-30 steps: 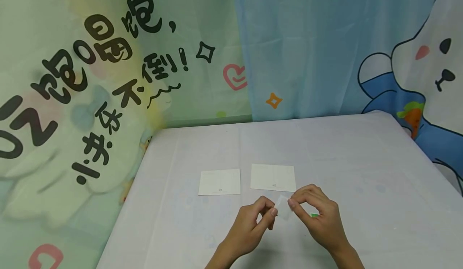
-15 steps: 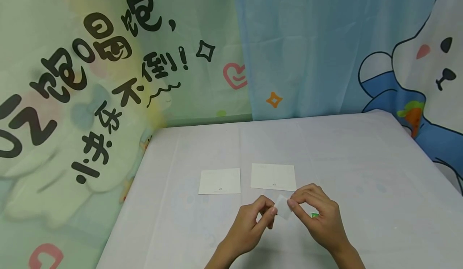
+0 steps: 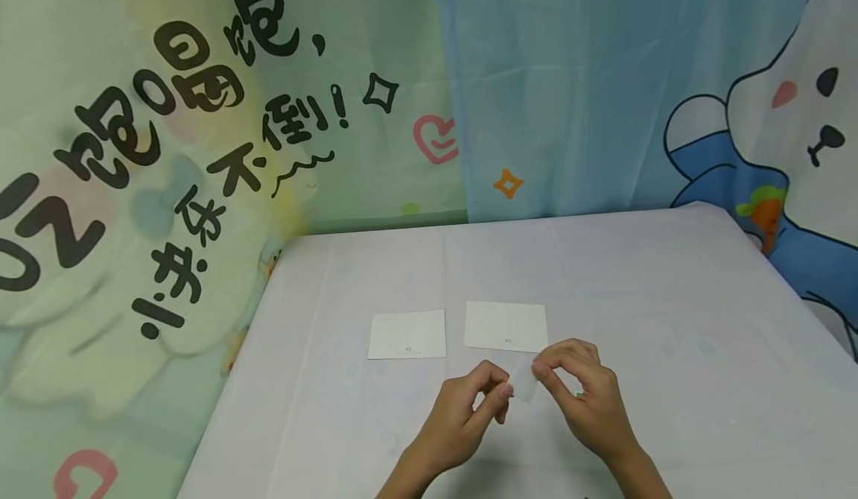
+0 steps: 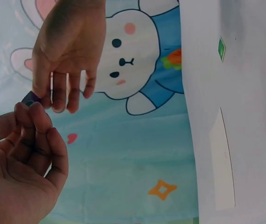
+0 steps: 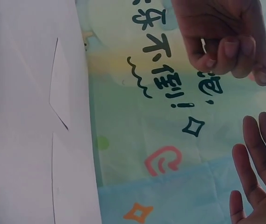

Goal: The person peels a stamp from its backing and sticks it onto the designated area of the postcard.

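Observation:
A small thin square point(image 3: 523, 382), whitish and translucent from above, is stretched between my two hands over the table. Its underside looks dark purple in the left wrist view, where only a bit of the piece point(image 4: 30, 98) shows. My left hand point(image 3: 462, 418) pinches its left edge between thumb and curled fingers. At the upper right corner, the thumb and index finger of my right hand point(image 3: 590, 398) pinch it, the other fingers extended in the left wrist view. Beneath the right hand lies a small green piece point(image 4: 222, 49), mostly hidden from the head view.
Two white cards with tiny print lie side by side beyond the hands, a left card point(image 3: 407, 335) and a right card point(image 3: 506, 326). A white cloth covers the table point(image 3: 335, 424). Printed curtains point(image 3: 550, 97) hang behind and at the left.
My right hand has shifted slightly up and left, covering more of the green piece. The thin square has tilted and looks more see-through. My left hand keeps its pinch.

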The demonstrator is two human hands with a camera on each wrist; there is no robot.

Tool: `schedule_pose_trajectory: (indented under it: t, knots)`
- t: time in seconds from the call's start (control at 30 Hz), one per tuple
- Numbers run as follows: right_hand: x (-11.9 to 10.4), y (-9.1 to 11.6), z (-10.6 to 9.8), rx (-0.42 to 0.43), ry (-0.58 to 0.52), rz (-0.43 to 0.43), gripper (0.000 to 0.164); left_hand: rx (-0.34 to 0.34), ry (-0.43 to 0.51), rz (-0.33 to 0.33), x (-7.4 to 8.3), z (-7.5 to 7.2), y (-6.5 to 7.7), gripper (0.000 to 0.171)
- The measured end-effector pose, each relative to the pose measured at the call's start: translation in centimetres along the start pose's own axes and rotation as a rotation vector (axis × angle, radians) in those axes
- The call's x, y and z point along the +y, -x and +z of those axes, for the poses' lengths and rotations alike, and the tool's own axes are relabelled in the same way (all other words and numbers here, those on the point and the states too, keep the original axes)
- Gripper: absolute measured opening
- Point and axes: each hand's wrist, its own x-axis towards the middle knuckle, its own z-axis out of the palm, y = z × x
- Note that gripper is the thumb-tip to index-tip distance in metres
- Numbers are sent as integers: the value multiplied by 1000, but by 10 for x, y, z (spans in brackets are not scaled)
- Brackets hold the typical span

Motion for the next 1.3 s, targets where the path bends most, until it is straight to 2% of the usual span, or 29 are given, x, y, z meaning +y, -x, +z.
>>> schedule_pose_trajectory:
  t: [0.17,0.4,0.67,1.3]
  knots:
    - [2,3,5,-47,-17,102,22,-13,-35,36,0,0,-1,8]
    - [6,9,19,-52,-87,169,26,-18,-60,38,-1,1,0,9]
    - [8,13,31,-109,-199,260,24,-20,-68,57,-3,2,-1,8]
    - [7,19,40,-96,-263,362,19,-30,-43,24,-12,5,1,8]
